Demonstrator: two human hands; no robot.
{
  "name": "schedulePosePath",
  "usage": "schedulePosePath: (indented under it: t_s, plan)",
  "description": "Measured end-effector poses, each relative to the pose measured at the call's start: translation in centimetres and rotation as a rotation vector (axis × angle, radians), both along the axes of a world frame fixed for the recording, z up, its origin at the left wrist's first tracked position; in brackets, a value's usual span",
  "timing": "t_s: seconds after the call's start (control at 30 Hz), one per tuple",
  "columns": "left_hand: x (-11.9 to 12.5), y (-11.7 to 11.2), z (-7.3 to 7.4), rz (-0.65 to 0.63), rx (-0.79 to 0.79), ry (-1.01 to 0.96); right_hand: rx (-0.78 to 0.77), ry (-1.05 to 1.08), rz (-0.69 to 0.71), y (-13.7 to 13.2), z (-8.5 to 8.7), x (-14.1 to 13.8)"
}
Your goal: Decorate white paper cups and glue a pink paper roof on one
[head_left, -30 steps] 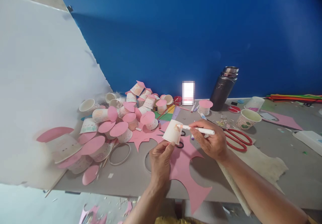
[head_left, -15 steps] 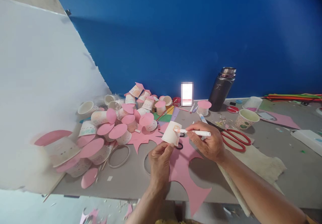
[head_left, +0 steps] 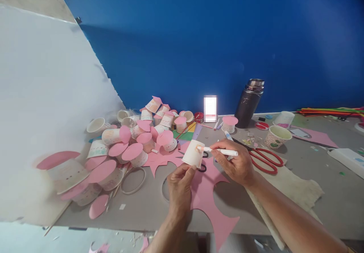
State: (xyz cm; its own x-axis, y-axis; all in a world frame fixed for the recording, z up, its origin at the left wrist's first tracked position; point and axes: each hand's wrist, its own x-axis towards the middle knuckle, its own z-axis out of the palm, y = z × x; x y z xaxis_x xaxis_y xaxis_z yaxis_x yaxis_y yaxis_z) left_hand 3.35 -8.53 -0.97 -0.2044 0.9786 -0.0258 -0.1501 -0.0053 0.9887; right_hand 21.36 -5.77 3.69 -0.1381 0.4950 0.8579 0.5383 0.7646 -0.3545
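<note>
My left hand [head_left: 179, 184] pinches a small white paper cup [head_left: 193, 153] by its rim and holds it tilted above the table. My right hand [head_left: 237, 164] grips a white marker [head_left: 220, 151] whose tip touches the cup's side, where an orange mark shows. Under both hands lies a pink paper sheet [head_left: 209, 192] with round holes cut out of it. Black scissor handles [head_left: 203, 167] peek out just behind the cup.
A heap of paper cups with pink round lids [head_left: 133, 141] fills the left of the grey table [head_left: 321, 207]. Red scissors [head_left: 265, 158], a patterned cup [head_left: 275, 136], a dark flask [head_left: 249, 103] and a lidded cup [head_left: 229, 123] lie to the right. A white board [head_left: 42, 105] leans at left.
The marker tip has shifted slightly left across the cup's side. Both hands keep their grip; the view has tipped a little.
</note>
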Motion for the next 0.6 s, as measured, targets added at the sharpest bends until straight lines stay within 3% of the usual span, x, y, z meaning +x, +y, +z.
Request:
schedulePosePath:
  t_s: [0.13, 0.3, 0.6]
  plan:
    - [0.0, -0.1, -0.4, 0.017, -0.009, -0.010, 0.002, 0.011, -0.040, 0.0, -0.1, 0.1]
    - [-0.2, 0.0, -1.2, 0.013, -0.010, -0.044, -0.010, 0.015, 0.032, -0.2, 0.1, 0.2]
    - [0.4, 0.7, -0.4, -0.048, -0.164, -0.672, -0.016, 0.110, -0.053, -0.4, 0.6, 0.8]
